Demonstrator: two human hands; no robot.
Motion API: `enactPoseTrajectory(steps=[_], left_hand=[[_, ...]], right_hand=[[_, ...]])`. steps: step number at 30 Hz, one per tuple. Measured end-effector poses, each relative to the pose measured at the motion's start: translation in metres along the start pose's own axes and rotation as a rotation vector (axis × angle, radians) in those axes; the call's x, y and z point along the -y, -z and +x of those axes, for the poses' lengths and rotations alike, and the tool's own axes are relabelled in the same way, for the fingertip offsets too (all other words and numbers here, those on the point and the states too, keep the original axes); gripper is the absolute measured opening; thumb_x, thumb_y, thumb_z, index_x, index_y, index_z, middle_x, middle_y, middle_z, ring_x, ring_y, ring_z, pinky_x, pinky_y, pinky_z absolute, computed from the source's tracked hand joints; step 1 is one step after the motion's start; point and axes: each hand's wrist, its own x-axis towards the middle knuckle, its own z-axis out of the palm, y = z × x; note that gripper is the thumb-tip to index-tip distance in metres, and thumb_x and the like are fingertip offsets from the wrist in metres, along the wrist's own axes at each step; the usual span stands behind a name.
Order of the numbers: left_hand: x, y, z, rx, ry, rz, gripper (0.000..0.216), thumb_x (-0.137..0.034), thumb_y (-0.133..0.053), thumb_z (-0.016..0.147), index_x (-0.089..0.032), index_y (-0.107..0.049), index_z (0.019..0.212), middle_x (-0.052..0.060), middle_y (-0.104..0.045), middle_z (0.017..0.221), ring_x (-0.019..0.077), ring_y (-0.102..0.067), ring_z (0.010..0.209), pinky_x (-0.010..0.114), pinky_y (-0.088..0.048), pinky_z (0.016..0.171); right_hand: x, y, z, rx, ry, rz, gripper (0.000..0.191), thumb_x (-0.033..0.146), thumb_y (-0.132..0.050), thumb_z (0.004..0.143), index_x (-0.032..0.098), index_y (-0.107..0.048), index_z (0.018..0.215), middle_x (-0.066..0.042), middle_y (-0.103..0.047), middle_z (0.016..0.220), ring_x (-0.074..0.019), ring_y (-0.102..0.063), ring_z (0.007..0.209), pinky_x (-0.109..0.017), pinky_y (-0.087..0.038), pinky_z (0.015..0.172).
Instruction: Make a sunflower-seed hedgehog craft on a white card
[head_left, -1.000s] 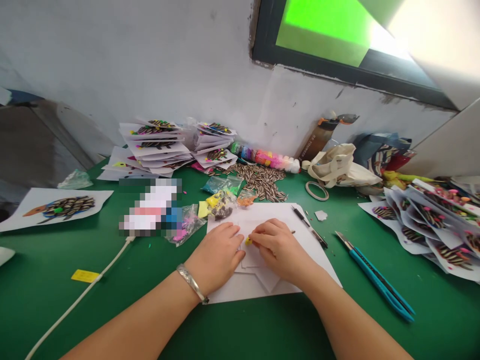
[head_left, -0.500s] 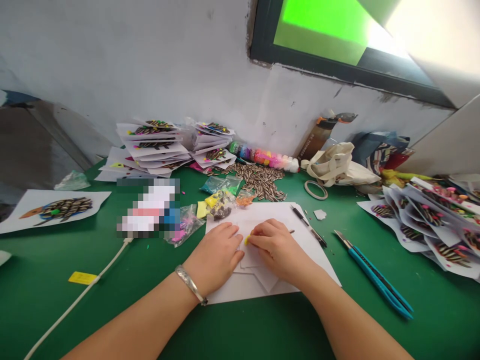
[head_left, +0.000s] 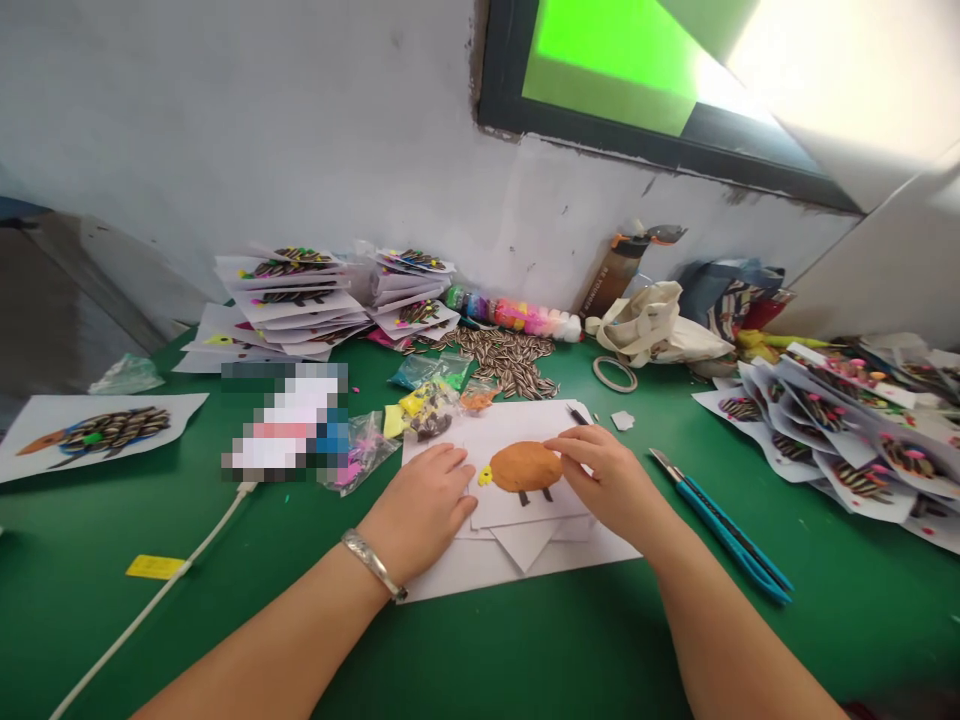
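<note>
I hold left hand (head_left: 424, 505) flat, left of the bird (head_left: 523, 466), likely pinning its card (head_left: 495, 510), while loose right hand (head_left: 615, 485) fingertips touch the bird's right edge, hands apart.

Small craft workshop: green work table (head_left: 525, 640) under the fingers (head_left: 442, 462), 2 stacks of finished seed pictures (head_left: 292, 300) well beyond them, a further heap (head_left: 840, 430) to their right, loose sunflower seeds (head_left: 510, 355) and bags of coloured bits (head_left: 431, 405) just ahead, utility knife (head_left: 720, 525) nearby on the right.

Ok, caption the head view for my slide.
Left hand and right hand rest on white sheets on a green table, flanking an orange figure; seeds, cards and a knife lie around.
</note>
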Motion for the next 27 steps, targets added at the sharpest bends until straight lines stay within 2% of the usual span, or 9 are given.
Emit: enactPoseTrajectory(steps=[4,9,12,16,18,23,27], left_hand=[[0.003,-0.002,0.001,-0.039,-0.017,-0.009,0.020,-0.022,-0.053,0.089,-0.016,-0.066,0.103,0.011,-0.063,0.118,0.0267,-0.053,0.117,0.045,-0.041,0.105],[0.007,-0.005,0.002,-0.088,-0.013,-0.004,0.025,-0.023,-0.054,0.089,-0.016,-0.067,0.108,0.012,-0.065,0.121,0.0277,-0.054,0.118,0.047,-0.044,0.104],[0.006,-0.006,0.000,-0.163,-0.025,0.033,0.029,-0.022,-0.050,0.091,-0.015,-0.065,0.114,0.013,-0.064,0.124,0.0290,-0.053,0.121,0.050,-0.044,0.104],[-0.005,-0.006,-0.005,-0.277,-0.127,0.072,0.028,-0.021,-0.045,0.094,-0.015,-0.066,0.111,0.012,-0.065,0.121,0.0275,-0.054,0.120,0.049,-0.047,0.103],[-0.014,-0.007,-0.007,-0.294,-0.193,0.081,0.026,-0.019,-0.044,0.094,-0.015,-0.066,0.108,0.012,-0.067,0.116,0.0262,-0.057,0.116,0.046,-0.050,0.100],[-0.035,-0.016,-0.008,-0.177,-0.297,0.073,0.025,-0.017,-0.046,0.093,-0.017,-0.063,0.111,0.010,-0.068,0.111,0.0251,-0.060,0.109,0.045,-0.052,0.097],[-0.038,-0.021,-0.007,-0.088,-0.278,0.075,0.026,-0.019,-0.048,0.092,-0.016,-0.060,0.115,0.011,-0.067,0.112,0.0265,-0.060,0.109,0.047,-0.051,0.097]], right_hand=[[-0.014,-0.006,-0.010,-0.061,-0.134,0.023,0.029,0.016,-0.046,0.089,0.020,-0.071,0.103,-0.008,-0.069,0.101,-0.0219,-0.062,0.096,-0.037,-0.050,0.084],[-0.017,-0.018,-0.006,-0.024,-0.133,-0.056,0.030,0.015,-0.046,0.090,0.020,-0.071,0.104,-0.007,-0.068,0.102,-0.0211,-0.062,0.097,-0.034,-0.049,0.085],[-0.018,-0.019,-0.005,0.006,-0.141,-0.029,0.032,0.011,-0.044,0.090,0.019,-0.072,0.102,-0.007,-0.067,0.100,-0.0186,-0.062,0.094,-0.031,-0.049,0.084],[-0.021,-0.018,-0.005,0.001,-0.158,0.000,0.035,0.006,-0.042,0.088,0.018,-0.071,0.105,-0.007,-0.066,0.103,-0.0163,-0.062,0.093,-0.028,-0.048,0.083],[-0.021,-0.018,-0.004,0.008,-0.168,-0.024,0.034,0.006,-0.043,0.088,0.017,-0.071,0.104,-0.007,-0.065,0.102,-0.0160,-0.061,0.092,-0.027,-0.047,0.083],[-0.021,-0.017,-0.001,0.052,-0.207,-0.115,0.026,0.010,-0.046,0.090,0.017,-0.071,0.090,-0.006,-0.062,0.094,-0.0163,-0.059,0.088,-0.026,-0.044,0.079],[-0.022,-0.018,-0.002,0.083,-0.200,-0.182,0.023,0.011,-0.044,0.092,0.016,-0.066,0.090,-0.005,-0.059,0.092,-0.0165,-0.055,0.086,-0.026,-0.042,0.078]])
